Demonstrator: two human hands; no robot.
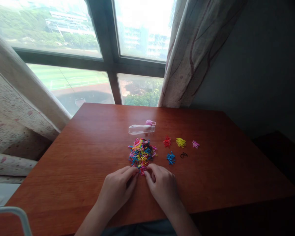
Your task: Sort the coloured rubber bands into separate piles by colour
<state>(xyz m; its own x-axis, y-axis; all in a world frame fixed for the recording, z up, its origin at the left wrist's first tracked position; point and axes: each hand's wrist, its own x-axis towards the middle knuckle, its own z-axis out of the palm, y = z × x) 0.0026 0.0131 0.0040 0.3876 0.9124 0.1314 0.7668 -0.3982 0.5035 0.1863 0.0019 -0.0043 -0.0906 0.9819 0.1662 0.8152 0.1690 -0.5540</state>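
A heap of small coloured rubber bands [140, 151] lies on the table in front of me, mixed pink, blue, yellow, red and black. At its near edge my left hand [119, 185] has thumb and forefinger closed together, touching the bands. Opposite it, my right hand [162, 183] is curled with its fingertips against pink bands at the same edge. Whatever either pinch holds is too small to make out. Sorted by colour to the right are red bands [167, 141], yellow bands [181, 142], pink bands [196, 144], blue bands [170, 158] and black bands [184, 155].
Behind the heap, a clear bottle [140, 129] lies on its side, with a pink looped piece [150, 123] just beyond it. The brown wooden table [93, 141] reaches to a window. Curtains [199, 42] hang at both sides. A pale curved bar [17, 211] stands at lower left.
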